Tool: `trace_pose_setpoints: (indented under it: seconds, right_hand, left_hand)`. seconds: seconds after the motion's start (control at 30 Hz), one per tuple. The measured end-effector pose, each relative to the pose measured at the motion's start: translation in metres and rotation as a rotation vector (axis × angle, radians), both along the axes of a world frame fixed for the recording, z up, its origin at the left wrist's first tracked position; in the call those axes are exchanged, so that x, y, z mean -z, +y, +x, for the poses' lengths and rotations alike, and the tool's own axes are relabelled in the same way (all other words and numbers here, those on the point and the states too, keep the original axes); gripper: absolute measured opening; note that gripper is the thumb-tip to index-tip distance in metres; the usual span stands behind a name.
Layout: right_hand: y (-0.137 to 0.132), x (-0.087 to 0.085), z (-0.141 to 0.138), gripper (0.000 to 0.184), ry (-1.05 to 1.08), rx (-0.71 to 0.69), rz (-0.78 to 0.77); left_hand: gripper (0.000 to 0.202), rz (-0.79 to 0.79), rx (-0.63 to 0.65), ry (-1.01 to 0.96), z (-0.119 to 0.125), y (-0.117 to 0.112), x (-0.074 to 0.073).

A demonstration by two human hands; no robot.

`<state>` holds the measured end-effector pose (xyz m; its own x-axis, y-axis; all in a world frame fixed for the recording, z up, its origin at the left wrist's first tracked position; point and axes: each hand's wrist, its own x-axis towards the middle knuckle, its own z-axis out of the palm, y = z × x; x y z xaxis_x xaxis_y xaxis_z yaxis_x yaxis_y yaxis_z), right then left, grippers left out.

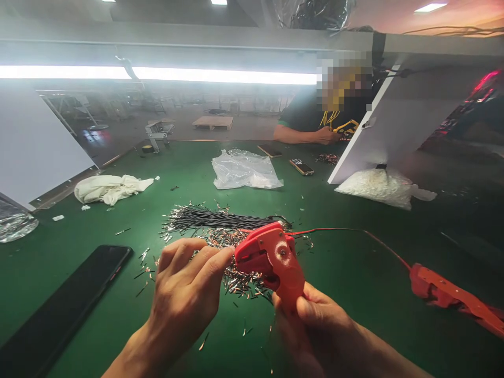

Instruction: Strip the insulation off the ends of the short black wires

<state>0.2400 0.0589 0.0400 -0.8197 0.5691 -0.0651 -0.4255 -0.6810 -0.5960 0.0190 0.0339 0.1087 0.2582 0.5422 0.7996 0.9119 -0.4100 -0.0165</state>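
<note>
My right hand [323, 320] is wrapped around the handle of a red wire stripper [281, 257], whose head points up and to the left. At the left side of the stripper's jaws, my left hand [189, 289] is closed in a pinch with thumb and forefinger. What it pinches is too small or hidden to make out. Behind the tool lies a bundle of black wires [216, 219], its left ends fanned out. A heap of short wire scraps [240, 281] spreads under the stripper and partly behind my left hand.
A dark phone [74, 304] lies at left, a second red tool [452, 291] at right with a thin red strip leading from it. Farther back are a white cloth [112, 189], a clear plastic bag [244, 169] and a filled bag [376, 188]. Another person [311, 118] sits across the table.
</note>
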Motion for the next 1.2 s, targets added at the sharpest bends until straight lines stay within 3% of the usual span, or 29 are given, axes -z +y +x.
trace_pose_setpoints:
  seconds: [0.1,0.23,0.37,0.67,0.77,0.9,1.0,1.1,1.2]
  right_hand:
    - [0.000,0.001,-0.001,0.035,-0.041,0.051,-0.020]
    - [0.004,-0.004,-0.004,0.039,0.070,-0.139,0.039]
    - [0.010,-0.012,-0.005,0.047,0.082,-0.243,-0.023]
    - [0.008,-0.003,-0.006,0.046,0.120,-0.246,0.017]
    - [0.007,-0.008,-0.004,0.043,0.104,-0.214,0.021]
    - [0.013,-0.031,0.002,0.036,0.081,-0.155,0.103]
    - [0.022,-0.043,0.005,0.031,-0.045,0.038,0.253]
    - [0.026,-0.044,0.001,0.030,-0.155,0.164,0.279]
    - [0.021,-0.038,-0.006,0.035,-0.103,0.133,0.174]
  left_hand:
    - [0.026,-0.028,0.006,0.014,0.001,0.000,0.001]
    - [0.024,-0.018,0.008,0.011,0.002,0.000,0.003]
    - [0.023,0.014,0.005,-0.025,0.002,0.001,0.004]
    - [0.022,-0.028,0.054,-0.026,0.000,0.000,0.002]
    - [0.023,-0.068,0.075,-0.061,-0.004,0.002,0.005]
    - [0.021,-0.082,0.005,-0.137,-0.013,0.006,0.012]
    - [0.018,-0.108,0.021,-0.133,-0.011,0.007,0.015]
    - [0.018,-0.124,0.111,-0.024,0.004,0.003,0.018]
    - [0.025,-0.163,0.207,-0.017,0.022,-0.002,0.027]
